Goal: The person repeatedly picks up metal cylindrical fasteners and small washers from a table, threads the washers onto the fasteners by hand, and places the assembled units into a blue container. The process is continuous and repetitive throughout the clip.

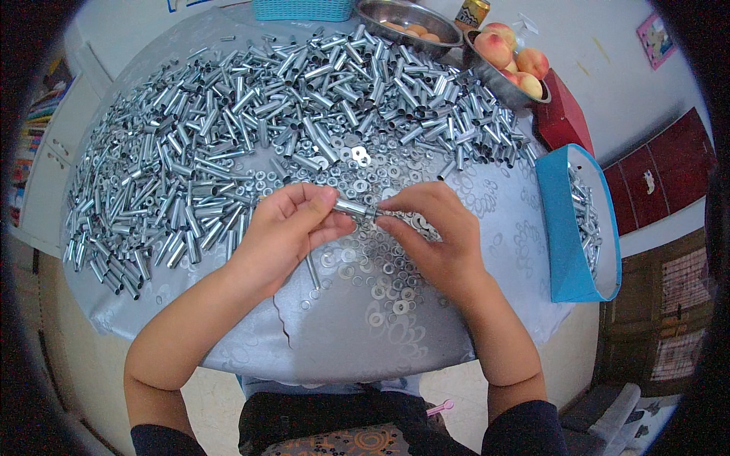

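Note:
My left hand [277, 228] is closed around a short, shiny metal sleeve [351, 207], its thumb and fingers on the left part. At the sleeve's right end, the thumb and forefinger of my right hand [445, 239] pinch the tip; whether a nut or washer sits between them is too small to make out. Both hands are above a spread of flat washers [391, 267]. Below my left hand a thin metal rod [312, 271] lies on the cloth. A large heap of metal sleeves [266, 99] covers the table's far and left parts.
A blue fabric bin [560, 235] with metal fasteners stands at the right edge, near a red box [561, 114]. Farther back are a steel bowl of peaches [502, 82], a steel bowl of eggs [437, 50], a can [472, 14] and a turquoise basket [300, 10].

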Action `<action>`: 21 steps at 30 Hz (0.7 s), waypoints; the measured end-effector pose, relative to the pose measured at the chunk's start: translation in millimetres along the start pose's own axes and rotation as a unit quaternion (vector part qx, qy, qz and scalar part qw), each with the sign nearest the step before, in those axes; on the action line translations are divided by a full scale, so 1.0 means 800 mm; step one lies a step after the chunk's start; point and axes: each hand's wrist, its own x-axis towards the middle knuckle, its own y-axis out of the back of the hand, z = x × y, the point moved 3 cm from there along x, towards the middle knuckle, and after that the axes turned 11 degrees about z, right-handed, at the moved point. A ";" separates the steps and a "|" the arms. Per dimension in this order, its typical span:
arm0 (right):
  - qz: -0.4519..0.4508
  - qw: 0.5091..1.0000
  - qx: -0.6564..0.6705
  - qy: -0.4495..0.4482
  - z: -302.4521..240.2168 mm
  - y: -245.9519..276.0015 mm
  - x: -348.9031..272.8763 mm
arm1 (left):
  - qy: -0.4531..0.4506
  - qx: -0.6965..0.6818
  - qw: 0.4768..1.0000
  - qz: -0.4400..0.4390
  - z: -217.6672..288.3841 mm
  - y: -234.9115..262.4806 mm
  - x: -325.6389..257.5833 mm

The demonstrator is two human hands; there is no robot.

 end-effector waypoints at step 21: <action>-0.032 0.996 0.082 -0.016 -0.017 0.007 0.003 | 0.140 0.040 0.987 -0.065 -0.002 -0.021 -0.018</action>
